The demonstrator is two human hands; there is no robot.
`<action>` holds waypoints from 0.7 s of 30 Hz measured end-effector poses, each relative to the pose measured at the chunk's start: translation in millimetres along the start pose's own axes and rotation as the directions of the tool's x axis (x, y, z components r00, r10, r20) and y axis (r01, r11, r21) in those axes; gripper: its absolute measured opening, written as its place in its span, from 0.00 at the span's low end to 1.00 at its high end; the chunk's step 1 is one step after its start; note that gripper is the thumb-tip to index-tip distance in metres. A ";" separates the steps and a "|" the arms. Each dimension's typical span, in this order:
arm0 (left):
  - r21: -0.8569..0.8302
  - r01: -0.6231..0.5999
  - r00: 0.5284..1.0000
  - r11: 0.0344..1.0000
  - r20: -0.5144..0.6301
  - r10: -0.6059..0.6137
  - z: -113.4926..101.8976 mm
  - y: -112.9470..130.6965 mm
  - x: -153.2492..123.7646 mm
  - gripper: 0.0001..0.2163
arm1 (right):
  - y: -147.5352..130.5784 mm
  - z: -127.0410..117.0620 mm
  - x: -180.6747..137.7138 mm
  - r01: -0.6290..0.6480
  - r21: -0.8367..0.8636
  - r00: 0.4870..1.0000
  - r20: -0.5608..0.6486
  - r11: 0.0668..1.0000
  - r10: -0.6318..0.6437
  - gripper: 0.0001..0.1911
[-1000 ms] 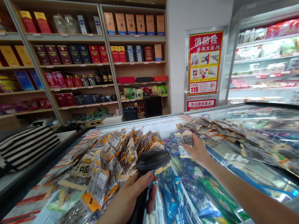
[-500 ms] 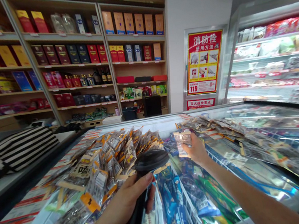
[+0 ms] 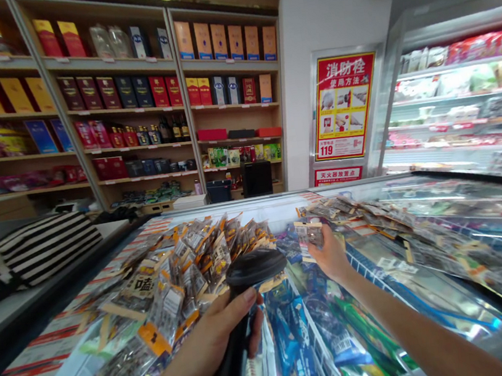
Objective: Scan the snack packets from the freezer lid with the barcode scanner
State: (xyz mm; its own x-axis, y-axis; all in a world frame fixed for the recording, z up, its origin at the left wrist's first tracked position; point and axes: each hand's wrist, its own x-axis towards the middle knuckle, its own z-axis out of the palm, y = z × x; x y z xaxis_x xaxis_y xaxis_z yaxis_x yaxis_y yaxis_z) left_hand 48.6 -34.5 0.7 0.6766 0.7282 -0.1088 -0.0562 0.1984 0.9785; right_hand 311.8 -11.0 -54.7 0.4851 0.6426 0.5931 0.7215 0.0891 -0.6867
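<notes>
Packet heap (image 3: 194, 252) and scanner (image 3: 255, 267) blocking left, open air above wire divider (image 3: 319, 348)

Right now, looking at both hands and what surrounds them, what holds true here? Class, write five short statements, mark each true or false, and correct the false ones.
1. The left hand grips a black handheld device. True.
2. The right hand is empty. False: it holds a small packet.
3. Orange-edged packets lie heaped near the left hand. True.
4. The striped item is at the picture's right edge. False: it is on the left side.
5. A red poster shows the number 119. True.
</notes>
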 end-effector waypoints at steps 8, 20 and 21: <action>-0.083 0.001 1.000 0.997 0.022 0.001 3.4 4.9 -4.0 0.11 | 3.4 -0.9 1.1 -0.006 -0.042 1.000 0.015 0.999 0.006 0.14; -0.087 0.010 0.997 0.996 0.071 -0.004 2.5 3.8 -2.5 0.11 | 2.0 -1.0 0.0 -0.031 0.013 0.999 0.042 0.999 0.031 0.15; -0.093 0.008 0.997 0.996 0.084 0.000 2.0 3.4 -2.6 0.11 | 1.9 -1.0 -0.2 -0.027 0.022 0.998 0.052 0.999 0.026 0.15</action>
State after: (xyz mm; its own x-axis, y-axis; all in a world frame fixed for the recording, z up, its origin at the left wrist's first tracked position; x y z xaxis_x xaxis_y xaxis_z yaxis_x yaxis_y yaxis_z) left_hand 48.1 -37.1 4.7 0.7356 0.6709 -0.0938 -0.1192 0.2645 0.9570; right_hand 313.5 -11.7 -55.7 0.4777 0.6832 0.5524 0.6967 0.0884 -0.7119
